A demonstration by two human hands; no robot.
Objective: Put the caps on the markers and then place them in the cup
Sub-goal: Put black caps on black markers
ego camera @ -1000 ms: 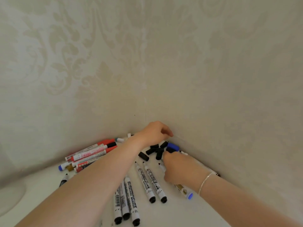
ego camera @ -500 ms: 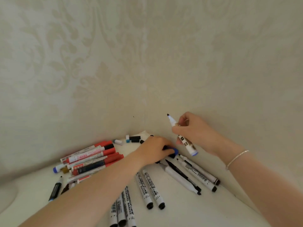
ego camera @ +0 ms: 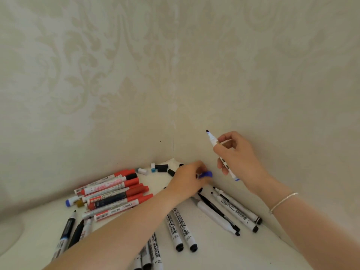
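A right hand (ego camera: 240,158) grips an uncapped blue marker (ego camera: 220,152) mid-barrel, raised above a white table (ego camera: 214,248), tip up and leftward. The left hand (ego camera: 188,180) pinches a blue cap (ego camera: 206,174) low beside it, just apart from the marker. More markers (ego camera: 116,191) and loose caps (ego camera: 161,168) lie scattered in the corner. No cup is clearly seen. The marker looks light, stiff and smooth; holding near the tip end would likely steady it for capping.
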